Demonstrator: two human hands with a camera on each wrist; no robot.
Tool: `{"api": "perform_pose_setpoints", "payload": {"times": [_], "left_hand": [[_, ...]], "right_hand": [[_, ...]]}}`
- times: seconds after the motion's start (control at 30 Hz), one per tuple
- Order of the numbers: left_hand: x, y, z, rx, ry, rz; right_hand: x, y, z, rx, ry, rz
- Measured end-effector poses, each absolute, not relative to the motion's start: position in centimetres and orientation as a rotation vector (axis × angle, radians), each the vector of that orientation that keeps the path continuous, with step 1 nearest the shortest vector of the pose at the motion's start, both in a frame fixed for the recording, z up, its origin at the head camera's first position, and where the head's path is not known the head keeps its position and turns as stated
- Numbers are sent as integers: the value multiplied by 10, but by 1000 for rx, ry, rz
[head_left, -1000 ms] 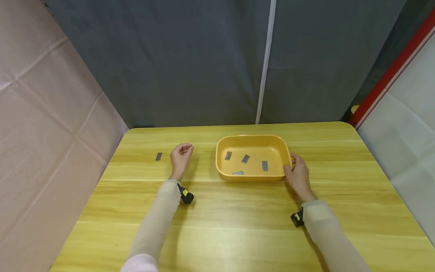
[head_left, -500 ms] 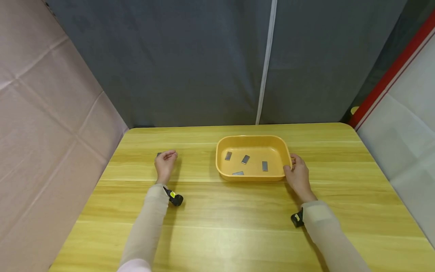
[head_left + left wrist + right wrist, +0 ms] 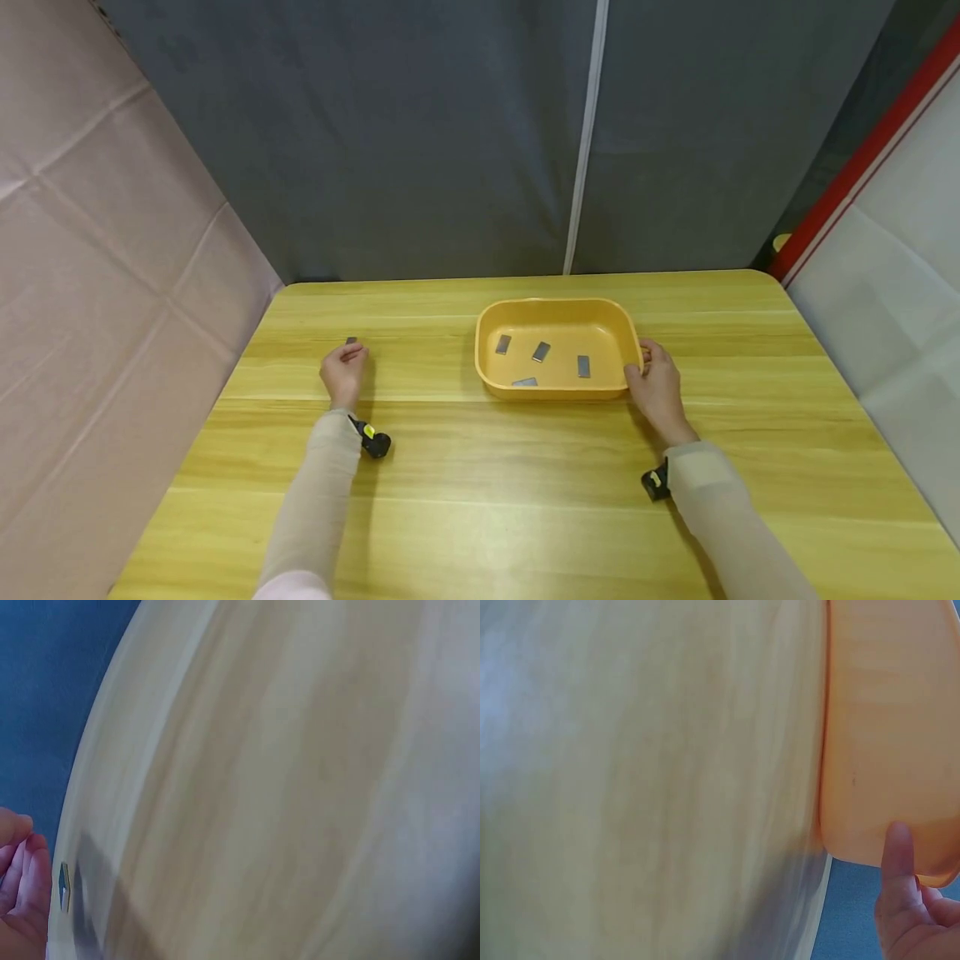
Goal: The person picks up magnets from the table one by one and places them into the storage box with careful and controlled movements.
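In the head view, a small dark grey rectangular piece (image 3: 351,340) lies on the left of the table, partly hidden behind my left hand (image 3: 344,372). The left wrist view has that piece (image 3: 64,887) on the wood right beside my left hand (image 3: 24,889), whose fingers are loosely bent with nothing visible between them. My right hand (image 3: 657,387) grips the right end of a yellow plastic tub (image 3: 555,392), thumb on its near side and fingers at the far side. Several similar grey pieces, such as one piece (image 3: 584,367), lie flat inside the tub.
A wood-grain table (image 3: 480,483) carries everything. Behind its far edge hangs a dark grey curtain (image 3: 420,150) with a pale vertical strip. A pinkish cloth wall (image 3: 120,250) stands left, a white panel (image 3: 892,275) with red edging right.
My left hand has moved left across the table and slightly nearer to me, coming to the lone grey piece and covering part of it. My right hand and the tub have stayed in place.
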State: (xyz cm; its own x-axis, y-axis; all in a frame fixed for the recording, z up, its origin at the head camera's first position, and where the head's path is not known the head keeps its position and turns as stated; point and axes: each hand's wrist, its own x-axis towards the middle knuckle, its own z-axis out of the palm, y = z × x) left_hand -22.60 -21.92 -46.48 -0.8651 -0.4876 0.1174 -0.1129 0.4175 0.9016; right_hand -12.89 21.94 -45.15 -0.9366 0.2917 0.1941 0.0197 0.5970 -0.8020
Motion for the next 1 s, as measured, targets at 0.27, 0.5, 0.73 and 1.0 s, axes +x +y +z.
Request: {"api": "perform_pose_setpoints", "payload": {"times": [0.27, 0.5, 0.73, 1.0], "left_hand": [[-224, -235, -472, 542, -2247, -1351], [-225, -243, -477, 622, -2243, -1348], [-226, -244, -474, 668, -2268, -1369], [-228, -244, -472, 722, -2291, -1354]], "right_hand": [[-130, 219, -451, -242, -2510, 1245], [-129, 219, -451, -256, -2521, 1237], [-130, 221, -452, -267, -2529, 1236], [-130, 220, -452, -265, -2530, 1251]]}}
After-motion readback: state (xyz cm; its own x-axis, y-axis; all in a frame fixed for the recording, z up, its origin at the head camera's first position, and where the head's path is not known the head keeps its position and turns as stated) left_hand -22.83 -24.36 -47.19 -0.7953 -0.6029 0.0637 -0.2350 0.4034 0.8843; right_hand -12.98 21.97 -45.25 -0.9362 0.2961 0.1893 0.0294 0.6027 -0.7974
